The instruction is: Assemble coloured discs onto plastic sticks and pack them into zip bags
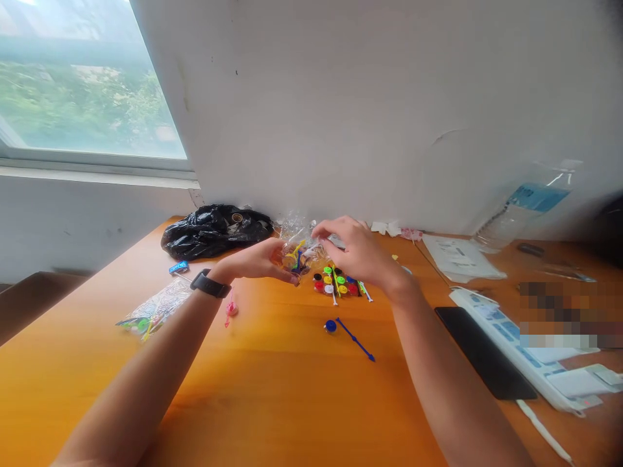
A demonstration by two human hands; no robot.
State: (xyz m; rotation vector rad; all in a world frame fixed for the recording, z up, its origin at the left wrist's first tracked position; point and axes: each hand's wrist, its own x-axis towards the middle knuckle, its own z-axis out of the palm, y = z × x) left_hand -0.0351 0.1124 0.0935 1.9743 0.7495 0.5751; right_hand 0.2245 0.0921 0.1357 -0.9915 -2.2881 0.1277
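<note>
My left hand (265,261) is closed around a clear plastic bag (294,230) with small yellow, blue and other coloured plastic pieces in it. At the bag's right side, my right hand (348,246) has its thumb and fingers curled together; what they pinch is too small to make out. Just below that hand lies a cluster of round coloured plastic pieces (328,280) with white and green sticks among them. Nearer to me, a blue round piece (330,326) rests beside a blue arrow-tipped stick (356,340). A pink round piece (232,309) with a pink stick lies by my left wrist.
A black plastic bag (209,233) sits at the back left. Left of my forearm are a filled clear packet (160,308) and a blue wrapper (179,267). To the right are a black phone (481,350), a white power strip (516,350), papers and a large bottle (525,207).
</note>
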